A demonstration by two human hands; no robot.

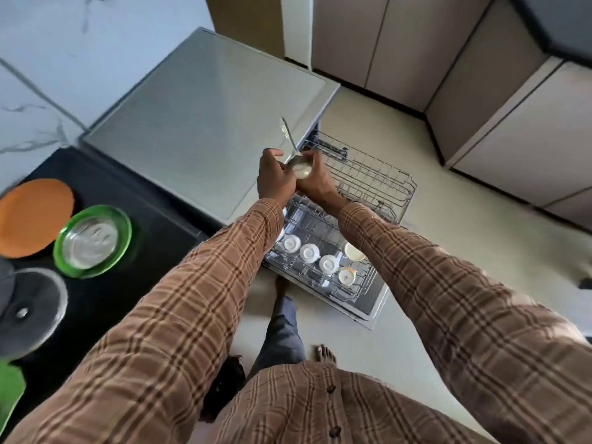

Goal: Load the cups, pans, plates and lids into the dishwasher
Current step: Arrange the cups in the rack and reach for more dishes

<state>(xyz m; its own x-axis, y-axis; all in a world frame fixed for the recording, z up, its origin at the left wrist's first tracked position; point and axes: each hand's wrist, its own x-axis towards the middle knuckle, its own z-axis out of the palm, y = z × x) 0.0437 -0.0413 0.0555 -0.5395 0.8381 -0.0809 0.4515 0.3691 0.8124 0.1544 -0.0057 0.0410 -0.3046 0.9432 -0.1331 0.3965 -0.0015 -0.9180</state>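
Note:
Both hands meet above the open dishwasher. My left hand (274,177) and my right hand (315,177) together grip a small steel pan (299,166), and its long handle (286,133) points up and away. Below them the lower rack (368,280) holds several white cups (309,252) turned upside down. The upper wire rack (378,181) is pulled out and looks bare. On the black counter at the left lie an orange plate (32,216), a green plate (121,238) carrying a glass lid (86,241), and another glass lid (28,312).
The dishwasher's grey top (205,116) lies just left of my hands. Beige cabinets (480,91) line the far right and back. My legs and bare feet (325,354) stand on the cream floor beside the lowered dishwasher door (374,309). Another green piece (9,389) shows at the bottom left edge.

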